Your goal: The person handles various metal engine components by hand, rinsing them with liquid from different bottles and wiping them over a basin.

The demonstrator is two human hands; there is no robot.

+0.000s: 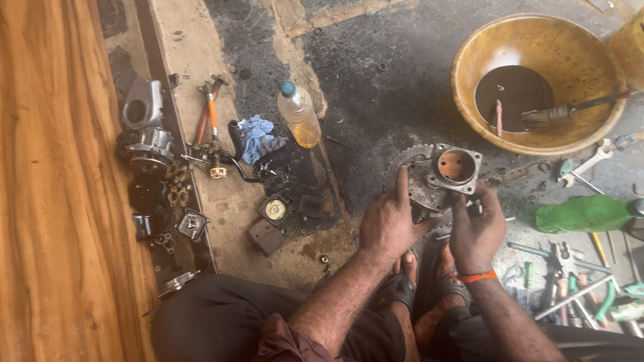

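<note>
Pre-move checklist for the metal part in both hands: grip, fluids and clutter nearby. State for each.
1. Left hand on the grey toothed metal engine part with the square flange: ok, fingers on the toothed side.
2. Right hand supporting the part: ok, it grips below the flange.
3. Round opening in the flange free of debris: cannot tell, too small.
4. Clear plastic bottle of amber liquid with blue cap: ok, cap on, apart from the hands.
5. Yellow bowl of dark liquid with a brush in it: ok, apart from the part.
6. Floor by the right arm: not ok, loose hand tools lie scattered there.
</note>
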